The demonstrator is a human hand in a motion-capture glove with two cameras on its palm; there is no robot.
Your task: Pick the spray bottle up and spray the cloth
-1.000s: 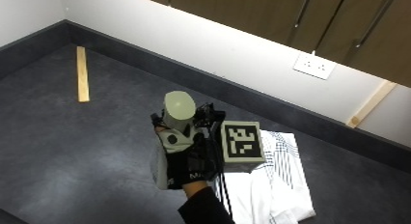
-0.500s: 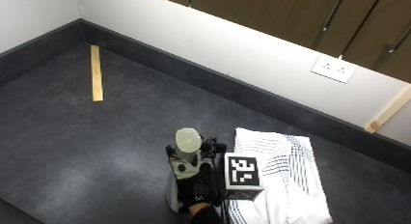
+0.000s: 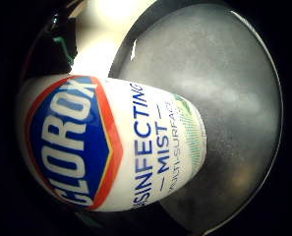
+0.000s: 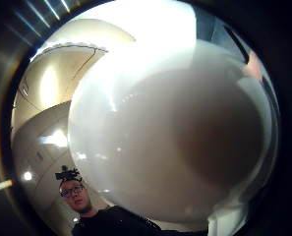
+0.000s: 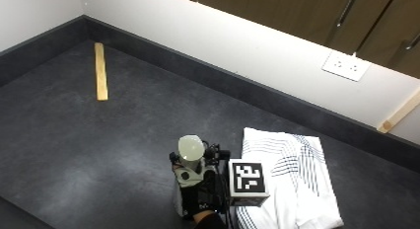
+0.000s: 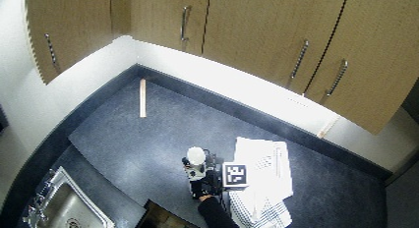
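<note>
a kitchen: wooden cabinets (image 6: 262, 46) with bar handles fill the top of the frame, a dark surface (image 6: 164, 134) below, a steel sink (image 6: 55, 206) lower left.

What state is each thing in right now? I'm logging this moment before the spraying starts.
spray bottle: upright, gripped by the hand, beside the cloth.
right hand: gloved, wrapped round the bottle's body.
cloth: folded, lying flat on the counter, white with dark stripes.
wooden stick: lying flat on the counter near the wall, untouched.
cabinet doors: closed.
</note>
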